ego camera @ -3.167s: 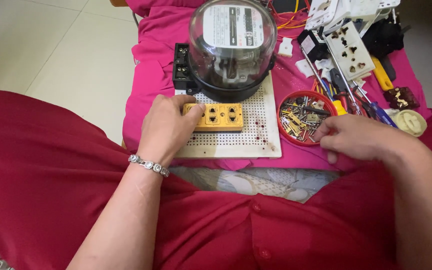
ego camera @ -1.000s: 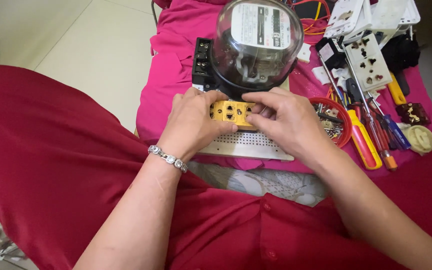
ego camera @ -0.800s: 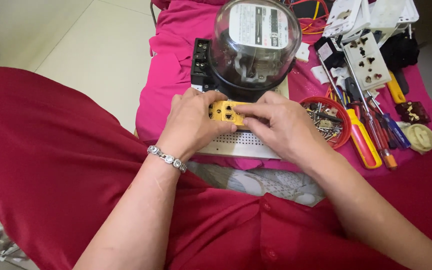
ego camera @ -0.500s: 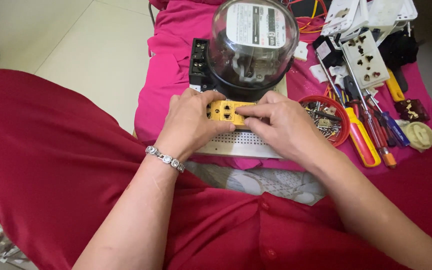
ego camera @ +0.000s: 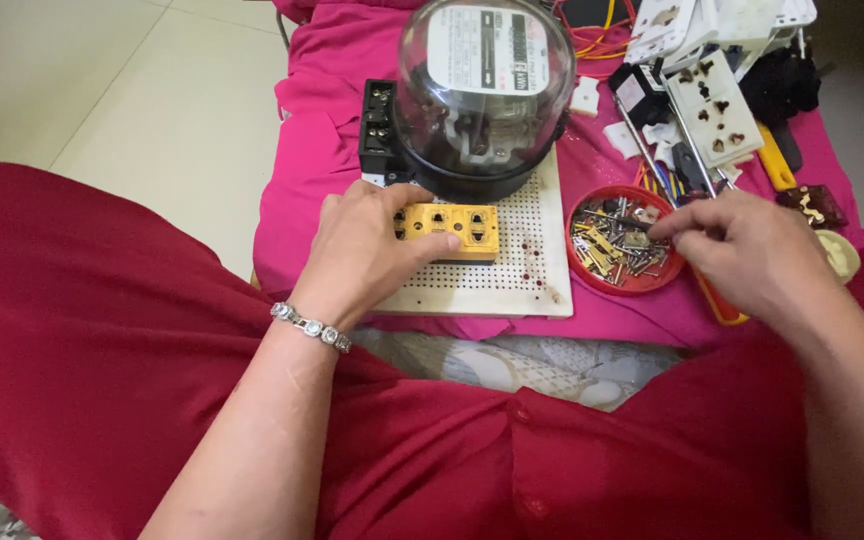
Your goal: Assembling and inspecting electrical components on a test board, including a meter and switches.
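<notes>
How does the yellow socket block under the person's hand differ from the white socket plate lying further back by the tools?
The yellow socket block is a long, narrow bar; the white socket plate is broader and pale. The yellow one sits on the perforated white board, steadied by the left hand; the white one lies untouched on the pink cloth among tools. Both lie face up, showing rows of plug holes.

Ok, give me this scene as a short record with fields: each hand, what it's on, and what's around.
left hand: rests on the yellow socket block, holding it on the white perforated board
right hand: fingertips at the red dish of screws
behind: glass-domed meter
surface: pink cloth
far right: white socket plates, tools
</notes>
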